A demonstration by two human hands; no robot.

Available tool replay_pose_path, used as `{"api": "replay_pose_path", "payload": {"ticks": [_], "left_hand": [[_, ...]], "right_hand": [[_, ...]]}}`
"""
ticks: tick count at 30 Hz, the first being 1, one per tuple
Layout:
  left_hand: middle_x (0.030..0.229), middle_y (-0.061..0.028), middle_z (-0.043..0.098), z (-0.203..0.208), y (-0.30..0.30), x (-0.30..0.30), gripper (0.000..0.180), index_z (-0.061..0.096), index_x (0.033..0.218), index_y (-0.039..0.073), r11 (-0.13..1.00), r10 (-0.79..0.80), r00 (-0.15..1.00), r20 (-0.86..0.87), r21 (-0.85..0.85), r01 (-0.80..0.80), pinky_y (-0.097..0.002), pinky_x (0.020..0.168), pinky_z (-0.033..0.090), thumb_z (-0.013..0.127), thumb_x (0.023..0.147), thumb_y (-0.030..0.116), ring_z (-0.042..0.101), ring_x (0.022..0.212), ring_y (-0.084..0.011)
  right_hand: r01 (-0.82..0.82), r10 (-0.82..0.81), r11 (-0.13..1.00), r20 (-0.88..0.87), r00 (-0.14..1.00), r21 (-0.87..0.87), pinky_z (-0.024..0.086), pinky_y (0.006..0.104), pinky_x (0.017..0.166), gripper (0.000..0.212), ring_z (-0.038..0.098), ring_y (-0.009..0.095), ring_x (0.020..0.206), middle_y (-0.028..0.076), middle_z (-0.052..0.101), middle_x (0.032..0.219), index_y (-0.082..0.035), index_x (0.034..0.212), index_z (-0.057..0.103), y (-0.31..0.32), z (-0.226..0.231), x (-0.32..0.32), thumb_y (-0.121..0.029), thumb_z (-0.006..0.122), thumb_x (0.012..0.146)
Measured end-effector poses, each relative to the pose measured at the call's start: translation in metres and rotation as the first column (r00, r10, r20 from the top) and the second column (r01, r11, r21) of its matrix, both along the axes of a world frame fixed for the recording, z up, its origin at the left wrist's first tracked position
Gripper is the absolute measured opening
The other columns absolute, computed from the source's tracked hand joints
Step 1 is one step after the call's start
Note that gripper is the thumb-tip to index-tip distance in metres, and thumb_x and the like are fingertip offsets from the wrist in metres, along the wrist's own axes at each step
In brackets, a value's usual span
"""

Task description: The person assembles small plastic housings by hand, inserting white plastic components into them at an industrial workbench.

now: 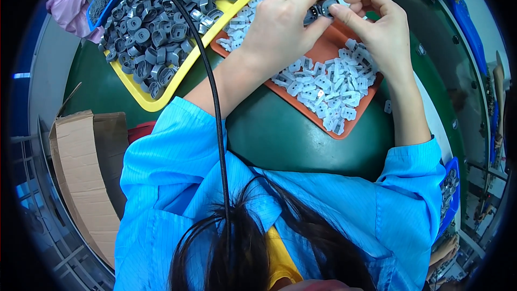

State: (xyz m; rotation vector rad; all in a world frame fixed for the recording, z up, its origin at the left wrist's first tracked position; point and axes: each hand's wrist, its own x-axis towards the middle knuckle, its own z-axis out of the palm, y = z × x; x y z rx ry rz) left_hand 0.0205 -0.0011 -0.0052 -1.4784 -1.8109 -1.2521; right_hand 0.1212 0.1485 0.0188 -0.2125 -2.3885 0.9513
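Note:
Above the orange tray [344, 131], my two hands meet at small dark grey plastic housings [311, 15]. My left hand [280, 19] is closed around them, with the thumb beneath and the index finger over the top. At their right end, the thumb of my right hand [379, 29] presses on a rounded grey piece [327, 5]; its other fingers are curled. Finger overlap hides how the grey parts join. Below my hands, many small white plastic pieces with holes [320, 86] fill the tray's near end, and more lie beside my left wrist.
A yellow tray [153, 103] heaped with grey plastic housings [156, 27] stands at left. Behind it is a blue bin [110, 2] of small dark parts. A black cable [207, 59] crosses the view. An open cardboard box [86, 167] sits left of the green table [301, 145].

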Motion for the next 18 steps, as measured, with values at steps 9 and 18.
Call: {"api": "replay_pose_path", "payload": {"ticks": [9,18], "left_hand": [[0.084,-0.0072,0.064,0.0,-0.005,0.001,0.031,0.069,0.098,0.005,0.997,-0.077,0.995,0.06,-0.005,0.078,-0.028,0.064,0.051,0.077,0.068,0.008,0.064,0.074,-0.0206],[0.087,-0.007,0.066,0.003,-0.011,-0.011,0.036,0.07,0.105,0.008,0.966,-0.208,0.977,0.053,-0.148,0.213,-0.0269,0.067,0.051,0.078,0.07,0.01,0.063,0.076,-0.019]], "right_hand": [[-0.215,0.305,0.756,0.043,0.951,-0.619,0.049,0.02,0.064,0.019,0.061,0.007,0.068,0.002,0.067,0.079,-0.003,0.092,0.069,0.005,-0.001,0.0,-0.018,0.072,0.082],[-0.18,0.343,0.786,0.177,0.922,-0.591,0.05,0.0208,0.063,0.013,0.061,0.008,0.066,0.004,0.066,0.075,-0.001,0.087,0.064,0.004,0.006,0.002,-0.007,0.068,0.077]]}}
